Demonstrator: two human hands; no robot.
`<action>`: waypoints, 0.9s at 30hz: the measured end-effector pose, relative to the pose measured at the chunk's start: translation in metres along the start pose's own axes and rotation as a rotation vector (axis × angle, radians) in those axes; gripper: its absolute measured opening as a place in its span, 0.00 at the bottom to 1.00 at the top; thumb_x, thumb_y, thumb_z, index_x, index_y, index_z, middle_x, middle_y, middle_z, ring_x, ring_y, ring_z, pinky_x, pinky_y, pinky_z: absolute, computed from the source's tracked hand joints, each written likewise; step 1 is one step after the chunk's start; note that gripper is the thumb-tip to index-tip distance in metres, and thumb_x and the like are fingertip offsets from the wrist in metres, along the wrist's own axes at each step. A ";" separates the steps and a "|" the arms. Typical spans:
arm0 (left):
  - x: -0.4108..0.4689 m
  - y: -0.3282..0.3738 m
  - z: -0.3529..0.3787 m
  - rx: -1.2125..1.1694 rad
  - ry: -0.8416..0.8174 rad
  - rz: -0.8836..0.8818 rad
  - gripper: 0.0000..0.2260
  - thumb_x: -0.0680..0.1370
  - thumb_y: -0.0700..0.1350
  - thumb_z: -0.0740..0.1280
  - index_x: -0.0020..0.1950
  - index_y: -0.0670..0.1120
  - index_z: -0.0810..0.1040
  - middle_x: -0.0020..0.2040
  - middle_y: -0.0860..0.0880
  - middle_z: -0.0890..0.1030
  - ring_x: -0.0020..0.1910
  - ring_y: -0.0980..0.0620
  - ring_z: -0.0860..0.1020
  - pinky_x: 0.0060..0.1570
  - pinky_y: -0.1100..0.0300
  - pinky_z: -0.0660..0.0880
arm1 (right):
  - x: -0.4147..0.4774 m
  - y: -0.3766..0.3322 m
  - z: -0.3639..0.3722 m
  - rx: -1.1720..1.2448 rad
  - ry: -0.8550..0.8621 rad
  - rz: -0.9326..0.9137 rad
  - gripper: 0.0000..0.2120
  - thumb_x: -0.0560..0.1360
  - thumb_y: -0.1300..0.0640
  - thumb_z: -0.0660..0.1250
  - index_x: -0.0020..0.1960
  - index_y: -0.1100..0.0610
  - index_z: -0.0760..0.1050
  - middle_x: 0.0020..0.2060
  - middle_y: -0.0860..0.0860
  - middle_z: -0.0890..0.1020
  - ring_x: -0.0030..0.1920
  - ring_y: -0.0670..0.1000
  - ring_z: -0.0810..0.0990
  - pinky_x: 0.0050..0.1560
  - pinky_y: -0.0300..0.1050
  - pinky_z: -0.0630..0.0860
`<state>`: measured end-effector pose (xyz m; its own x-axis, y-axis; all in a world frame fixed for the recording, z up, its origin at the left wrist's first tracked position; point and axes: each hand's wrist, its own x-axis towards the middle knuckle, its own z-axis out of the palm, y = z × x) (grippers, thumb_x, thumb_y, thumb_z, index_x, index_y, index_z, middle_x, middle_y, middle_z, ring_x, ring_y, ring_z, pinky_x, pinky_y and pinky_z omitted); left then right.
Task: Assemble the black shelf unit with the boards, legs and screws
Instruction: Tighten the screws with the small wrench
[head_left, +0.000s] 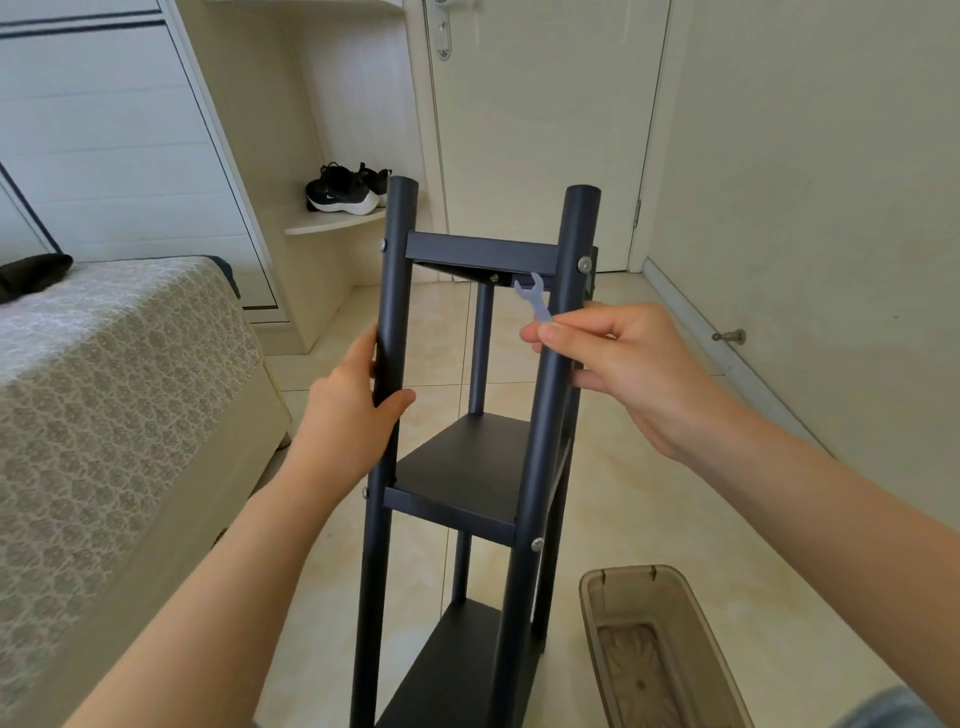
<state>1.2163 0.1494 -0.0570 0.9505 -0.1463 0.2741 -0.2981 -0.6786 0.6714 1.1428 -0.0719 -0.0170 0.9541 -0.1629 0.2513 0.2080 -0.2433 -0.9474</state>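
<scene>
Shelf (483, 254) is standing upright in the middle of the scene, between bed (104, 364) on the left and a brown tub (649, 649) on the floor at near right. Its foot is out of frame. Three boards are sitting between the legs, with screw heads showing at the joints.

Left hand (358, 410) is gripping the near left leg (395, 291) between the top and middle boards, thumb across the front and fingers wrapped behind. It is steadying the frame.

Right hand (623, 364) is pinching the tail of a small flat wrench (535, 299) between thumb and forefinger. Its lower fingers are lying against the near right leg (571, 291). The wrench's open end is pointing up, just beside the underside of the top board and near the screw (494, 278) there, but not on it.

Step, as judged: tightening the top-board screws.

Risks:
- The pinch is holding only the tail of the wrench, so the jaw is likely to be slipping off a screw head under torque, and the wrench could drop.
- The wrench looks thin and may be rounding the head if seated at an angle.
- Turning force is pushing sideways on a tall, narrow frame. If the left grip is loosening, the shelf could be tipping toward the tub.
- Whether the far-side screws are snug cannot be told.
</scene>
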 end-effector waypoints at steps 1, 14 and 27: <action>-0.003 0.001 0.000 0.076 0.053 0.045 0.34 0.80 0.42 0.70 0.81 0.52 0.56 0.69 0.47 0.75 0.66 0.45 0.75 0.66 0.48 0.74 | 0.001 0.000 0.000 -0.002 -0.005 0.002 0.09 0.78 0.58 0.68 0.46 0.47 0.84 0.49 0.45 0.86 0.53 0.43 0.83 0.51 0.37 0.81; -0.046 0.047 0.033 -0.539 -0.260 -0.078 0.11 0.80 0.50 0.68 0.62 0.56 0.75 0.54 0.57 0.82 0.53 0.60 0.81 0.47 0.70 0.75 | 0.011 -0.004 0.014 -0.070 -0.101 -0.063 0.08 0.78 0.55 0.68 0.49 0.47 0.85 0.50 0.39 0.85 0.56 0.33 0.78 0.54 0.28 0.69; -0.035 0.041 0.026 -0.626 -0.223 -0.069 0.04 0.83 0.46 0.64 0.56 0.54 0.74 0.46 0.48 0.83 0.39 0.54 0.84 0.42 0.66 0.81 | 0.031 -0.006 0.024 0.284 -0.075 0.036 0.08 0.78 0.56 0.68 0.46 0.52 0.86 0.53 0.47 0.85 0.61 0.47 0.79 0.65 0.50 0.74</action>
<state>1.1733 0.1081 -0.0565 0.9445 -0.3086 0.1127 -0.1669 -0.1552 0.9737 1.1762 -0.0526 -0.0086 0.9729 -0.0929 0.2116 0.2160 0.0407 -0.9755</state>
